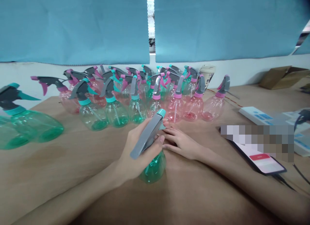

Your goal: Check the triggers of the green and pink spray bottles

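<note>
My left hand is wrapped round the neck of a green spray bottle with a grey trigger head and a teal nozzle tip, standing on the wooden table. My right hand lies just to the right of it, fingers stretched toward the nozzle and touching the left hand's fingertips. Behind both hands stand several green spray bottles and pink spray bottles in rows.
Two green bottles stand at the far left. A phone with a cable lies on the right, beside a white remote-like device and papers. A paper cup and a brown cardboard box sit by the wall under blue curtains.
</note>
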A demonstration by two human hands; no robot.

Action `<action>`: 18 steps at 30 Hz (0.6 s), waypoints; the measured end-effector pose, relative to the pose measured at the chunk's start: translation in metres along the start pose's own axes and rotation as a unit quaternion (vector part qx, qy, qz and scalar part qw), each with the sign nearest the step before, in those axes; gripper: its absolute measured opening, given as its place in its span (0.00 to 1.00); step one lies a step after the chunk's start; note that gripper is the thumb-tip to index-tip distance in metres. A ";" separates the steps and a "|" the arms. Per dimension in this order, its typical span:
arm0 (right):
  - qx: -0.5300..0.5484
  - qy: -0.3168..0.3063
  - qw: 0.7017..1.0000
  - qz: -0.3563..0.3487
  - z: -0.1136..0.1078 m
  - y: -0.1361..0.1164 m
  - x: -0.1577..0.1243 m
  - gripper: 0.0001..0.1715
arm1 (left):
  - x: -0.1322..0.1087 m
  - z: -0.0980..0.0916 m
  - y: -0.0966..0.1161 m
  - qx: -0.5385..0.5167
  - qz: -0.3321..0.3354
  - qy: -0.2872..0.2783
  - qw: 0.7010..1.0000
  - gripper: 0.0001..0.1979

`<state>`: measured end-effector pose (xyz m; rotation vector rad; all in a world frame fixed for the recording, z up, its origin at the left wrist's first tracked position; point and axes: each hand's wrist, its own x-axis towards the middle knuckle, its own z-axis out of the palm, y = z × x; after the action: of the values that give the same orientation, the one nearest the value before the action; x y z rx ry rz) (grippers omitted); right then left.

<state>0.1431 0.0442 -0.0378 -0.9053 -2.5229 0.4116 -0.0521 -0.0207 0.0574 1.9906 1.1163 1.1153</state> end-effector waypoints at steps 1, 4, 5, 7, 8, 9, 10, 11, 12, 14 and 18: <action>0.001 0.001 1.000 0.000 0.000 0.000 0.000 0.27 | 0.000 0.000 -0.001 0.000 0.000 0.001 1.000 0.07; 0.000 0.002 1.000 -0.005 0.000 0.000 0.000 0.27 | -0.001 0.001 -0.002 -0.011 -0.008 -0.005 1.000 0.10; -0.003 0.001 1.000 -0.005 0.000 0.000 0.000 0.27 | -0.001 0.001 -0.003 -0.015 -0.012 -0.007 1.000 0.10; -0.009 -0.001 1.000 -0.005 0.000 0.000 0.000 0.27 | -0.001 0.001 -0.004 -0.022 -0.010 -0.008 1.000 0.10; -0.012 -0.002 1.000 -0.005 0.000 0.000 0.000 0.27 | -0.001 0.001 -0.004 -0.025 -0.006 -0.008 1.000 0.10; -0.013 -0.002 1.000 -0.006 0.000 0.000 0.000 0.27 | -0.001 0.001 -0.004 -0.028 -0.004 -0.009 1.000 0.10; -0.014 0.000 1.000 -0.007 0.000 0.000 0.000 0.27 | -0.001 0.001 -0.005 -0.031 -0.001 -0.010 0.999 0.10; -0.015 0.001 1.000 -0.009 0.000 0.001 0.000 0.27 | -0.001 0.001 -0.005 -0.033 0.000 -0.010 0.999 0.10; -0.017 0.003 1.000 -0.010 0.000 0.000 0.000 0.27 | -0.001 0.001 -0.005 -0.035 -0.001 -0.012 0.999 0.10; -0.020 0.007 1.000 -0.007 0.000 0.000 -0.001 0.27 | 0.000 0.001 -0.004 -0.034 -0.003 -0.014 0.999 0.08; -0.025 0.007 1.000 -0.003 0.001 -0.001 -0.001 0.28 | 0.000 0.000 -0.002 -0.024 -0.010 -0.008 1.000 0.07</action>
<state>0.1430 0.0432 -0.0385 -0.9148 -2.5341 0.3404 -0.0528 -0.0195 0.0559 1.9451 1.0893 1.1030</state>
